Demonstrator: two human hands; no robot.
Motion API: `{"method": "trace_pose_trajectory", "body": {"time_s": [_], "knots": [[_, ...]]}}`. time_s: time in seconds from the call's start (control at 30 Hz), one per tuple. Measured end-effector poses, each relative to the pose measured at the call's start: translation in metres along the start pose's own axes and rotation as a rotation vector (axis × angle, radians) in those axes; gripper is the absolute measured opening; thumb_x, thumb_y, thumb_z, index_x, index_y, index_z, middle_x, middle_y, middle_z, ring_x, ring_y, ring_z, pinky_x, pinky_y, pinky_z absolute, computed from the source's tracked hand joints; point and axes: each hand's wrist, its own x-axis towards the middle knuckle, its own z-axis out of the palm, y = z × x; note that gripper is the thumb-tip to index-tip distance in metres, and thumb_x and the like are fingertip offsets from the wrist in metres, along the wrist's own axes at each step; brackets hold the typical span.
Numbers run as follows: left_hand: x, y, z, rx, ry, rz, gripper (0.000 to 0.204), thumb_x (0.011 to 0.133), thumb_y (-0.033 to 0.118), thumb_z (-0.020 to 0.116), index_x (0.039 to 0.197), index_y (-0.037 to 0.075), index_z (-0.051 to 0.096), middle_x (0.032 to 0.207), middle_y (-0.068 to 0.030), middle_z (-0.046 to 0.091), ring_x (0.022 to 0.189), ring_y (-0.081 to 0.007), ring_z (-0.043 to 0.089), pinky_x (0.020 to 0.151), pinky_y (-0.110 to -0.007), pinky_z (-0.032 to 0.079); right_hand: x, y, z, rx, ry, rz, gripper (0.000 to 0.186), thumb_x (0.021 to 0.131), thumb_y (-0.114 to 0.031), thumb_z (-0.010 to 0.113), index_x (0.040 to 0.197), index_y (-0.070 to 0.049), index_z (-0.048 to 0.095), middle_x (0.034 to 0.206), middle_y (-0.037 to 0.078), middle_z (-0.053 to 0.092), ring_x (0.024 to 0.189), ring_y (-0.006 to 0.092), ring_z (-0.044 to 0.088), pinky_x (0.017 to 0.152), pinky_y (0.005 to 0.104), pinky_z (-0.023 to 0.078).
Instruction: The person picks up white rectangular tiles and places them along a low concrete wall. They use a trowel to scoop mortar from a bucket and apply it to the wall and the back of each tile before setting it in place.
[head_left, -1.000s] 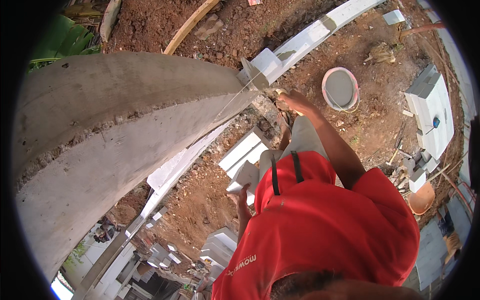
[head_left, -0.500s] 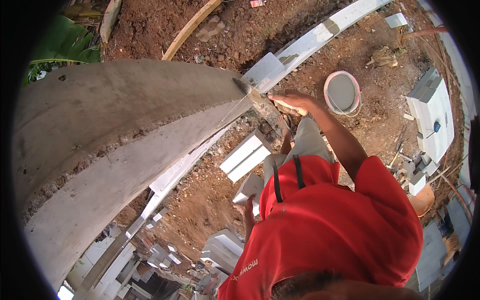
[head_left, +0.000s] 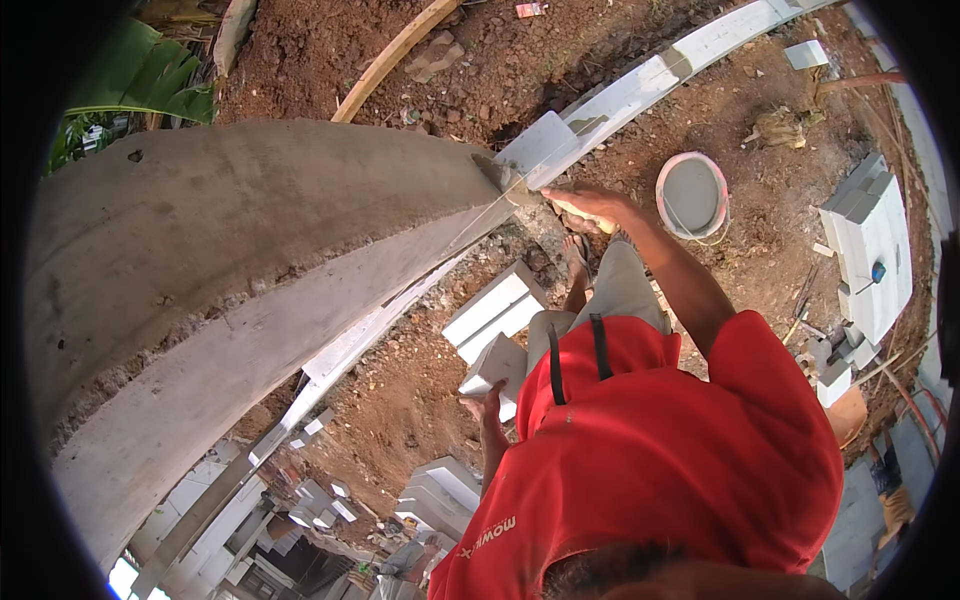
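Mortar (head_left: 523, 194) was seemingly being worked, wanting steadiness next: right hand (head_left: 598, 202) gripped a yellowish handle (head_left: 583, 216), left hand (head_left: 488, 408) a block (head_left: 495, 366).

The block (head_left: 497, 360) looks matt, the concrete column (head_left: 270, 185) rough-edged.

Looks like an outdoor building site. Gives itself away through bare reddish soil (head_left: 290, 75) at eleven o'clock, crossed by a wooden beam (head_left: 392, 60), a rough grey concrete wall (head_left: 280, 185) at ten, and a low row of pale blocks (head_left: 630, 93) at one, patched with grey mortar (head_left: 677, 65). Also holds a pinkish bucket (head_left: 661, 193) at two, a stack of blocks (head_left: 868, 250) at three and more blocks (head_left: 432, 505) at six. Borders on greenery, judging by a broad leaf (head_left: 140, 75) beyond the wall.
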Motion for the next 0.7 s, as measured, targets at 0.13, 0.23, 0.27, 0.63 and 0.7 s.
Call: {"method": "trace_pose_trajectory", "body": {"time_s": [0.13, 0.23, 0.27, 0.63, 0.7], "knots": [[-0.005, 0.031, -0.001, -0.012, -0.013, 0.086, 0.128, 0.056, 0.028, 0.097, 0.148, -0.003, 0.014, 0.149, -0.0256, 0.038, 0.139, -0.0372, 0.042, 0.118, -0.048, 0.034, 0.015, 0.011, -0.014, -0.139, 0.144, -0.101, 0.066, 0.093, -0.072, 0.055, 0.096, -0.006, 0.06, 0.066, 0.004, 0.051, 0.05, 0.0154, 0.047, 0.045, 0.0374, 0.038], [0.01, 0.007, 0.003, -0.128, -0.015, 0.158, 0.123, 0.056, 0.025, 0.097, 0.146, -0.002, 0.017, 0.144, -0.025, 0.042, 0.135, -0.037, 0.045, 0.115, -0.05, 0.038, 0.015, 0.004, 0.002, -0.04, 0.002, -0.075, 0.073, 0.094, -0.074, 0.05, 0.099, -0.003, 0.066, 0.074, 0.014, 0.064, 0.058, 0.0185, 0.058, 0.046, 0.0391, 0.044], [0.004, 0.011, 0.007, -0.1, 0.011, 0.127, 0.12, 0.056, 0.024, 0.097, 0.144, -0.001, 0.019, 0.142, -0.0252, 0.043, 0.134, -0.0371, 0.046, 0.114, -0.05, 0.039, 0.028, 0.021, 0.001, -0.132, 0.009, -0.051, 0.074, 0.095, -0.073, 0.05, 0.108, -0.002, 0.066, 0.081, 0.016, 0.068, 0.059, 0.0193, 0.059, 0.047, 0.0394, 0.045], [-0.013, -0.006, 0.001, -0.075, 0.018, 0.186, 0.122, 0.051, 0.03, 0.099, 0.139, -0.004, 0.023, 0.138, -0.0259, 0.044, 0.131, -0.0382, 0.046, 0.114, -0.049, 0.039, 0.042, 0.017, -0.011, -0.354, 0.18, -0.189, 0.073, 0.095, -0.07, 0.053, 0.125, -0.004, 0.062, 0.102, 0.016, 0.069, 0.093, 0.0234, 0.063, 0.074, 0.0435, 0.052], [-0.023, 0.024, 0.005, -0.005, 0.065, 0.025, 0.133, 0.052, 0.039, 0.097, 0.15, -0.003, 0.017, 0.145, -0.0313, 0.039, 0.135, -0.0442, 0.043, 0.118, -0.051, 0.035, 0.047, -0.002, -0.023, -0.243, 0.116, -0.104, 0.08, 0.089, -0.078, 0.053, 0.116, -0.004, 0.062, 0.091, 0.012, 0.062, 0.084, 0.0213, 0.058, 0.067, 0.0412, 0.046]]}}
